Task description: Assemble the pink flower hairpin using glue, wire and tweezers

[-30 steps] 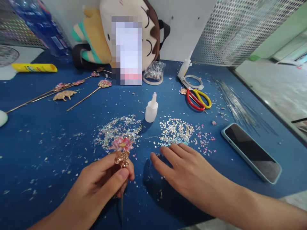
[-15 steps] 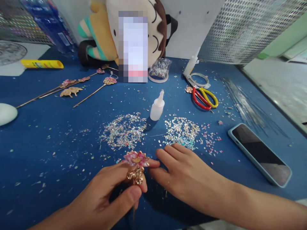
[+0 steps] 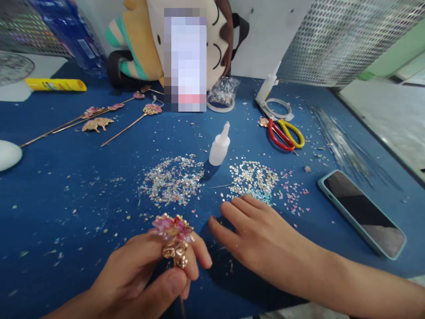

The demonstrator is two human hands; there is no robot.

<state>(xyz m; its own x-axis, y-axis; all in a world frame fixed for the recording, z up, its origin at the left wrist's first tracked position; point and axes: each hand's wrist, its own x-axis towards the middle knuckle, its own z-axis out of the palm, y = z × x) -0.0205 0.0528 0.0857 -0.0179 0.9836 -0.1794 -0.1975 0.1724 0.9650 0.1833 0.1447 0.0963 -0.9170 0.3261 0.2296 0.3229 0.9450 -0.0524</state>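
Observation:
My left hand [image 3: 142,268] is closed round the thin stem of a hairpin [image 3: 173,228], thumb against the fingers. Its head is a pink and purple flower with gold edging, above a shiny gold ornament; the stem runs down out of view. Palm down, my right hand [image 3: 257,235] rests on the blue table, thumb apart from the bent fingers, with nothing visible in it. Its fingertips are at the near edge of a pile of pale shiny flakes [image 3: 254,177]. A second flake pile [image 3: 174,179] lies to the left, and a thin needle-like piece [image 3: 221,186] lies between them.
A white dropper bottle [image 3: 219,146] stands behind the piles. To the right are a phone [image 3: 361,212], red-and-yellow-handled pliers [image 3: 285,135] and thin wires [image 3: 345,141]. More hairpins [image 3: 124,128], a yellow tube [image 3: 56,84] and a plush toy [image 3: 142,44] are further back.
My left hand has moved left and slightly down with the hairpin, away from my right hand. My right hand stays almost in place by the flakes.

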